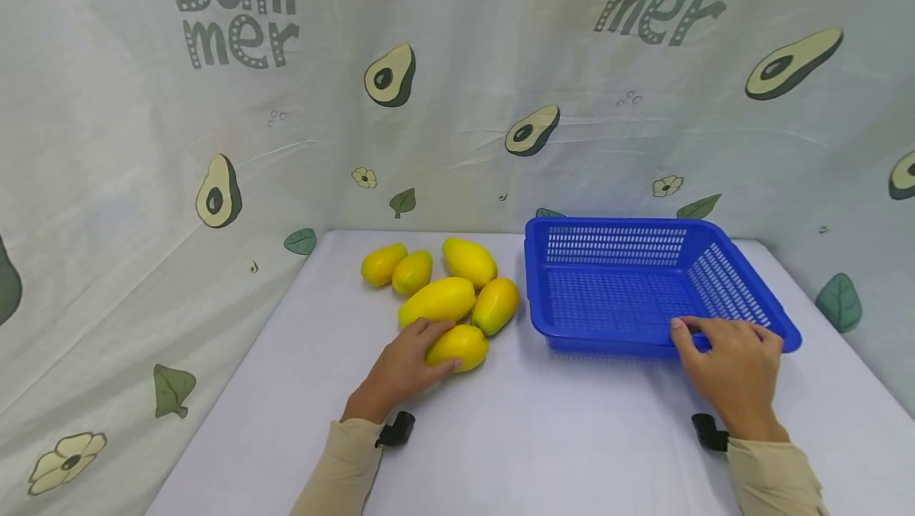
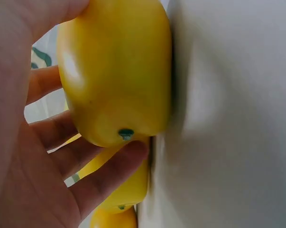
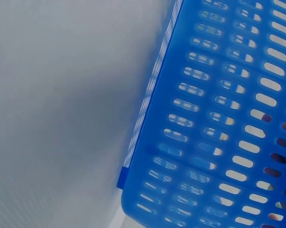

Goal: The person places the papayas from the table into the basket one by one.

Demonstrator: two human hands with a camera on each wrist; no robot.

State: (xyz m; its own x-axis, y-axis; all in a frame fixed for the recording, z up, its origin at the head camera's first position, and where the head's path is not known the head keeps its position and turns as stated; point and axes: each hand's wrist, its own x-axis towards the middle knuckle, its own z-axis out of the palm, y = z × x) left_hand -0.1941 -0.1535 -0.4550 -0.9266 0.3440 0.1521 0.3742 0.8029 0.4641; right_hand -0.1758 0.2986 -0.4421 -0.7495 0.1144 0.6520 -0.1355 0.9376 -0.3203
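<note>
In the head view my left hand (image 1: pixel 406 363) grips the nearest yellow mango (image 1: pixel 463 348), thumb on its near side and fingers along its far side. In the left wrist view this mango (image 2: pixel 116 71) shows its small green stem end, with the fingers spread behind and below it. A longer mango (image 1: pixel 438 301) lies just behind, and a greenish-yellow mango (image 1: pixel 496 306) to its right. My right hand (image 1: pixel 736 369) holds the front rim of the blue plastic basket (image 1: pixel 539 294), toward its right corner. Through the slots in the right wrist view, parts of the fingers (image 3: pixel 279 158) show.
Farther back on the white tabletop (image 1: pixel 286 389) lie several more mangoes: a large one (image 1: pixel 469 263) and two smaller ones, one (image 1: pixel 384 265) at the left and another (image 1: pixel 412 272) beside it. A cloth (image 1: pixel 457 175) printed with avocados hangs behind and at the sides.
</note>
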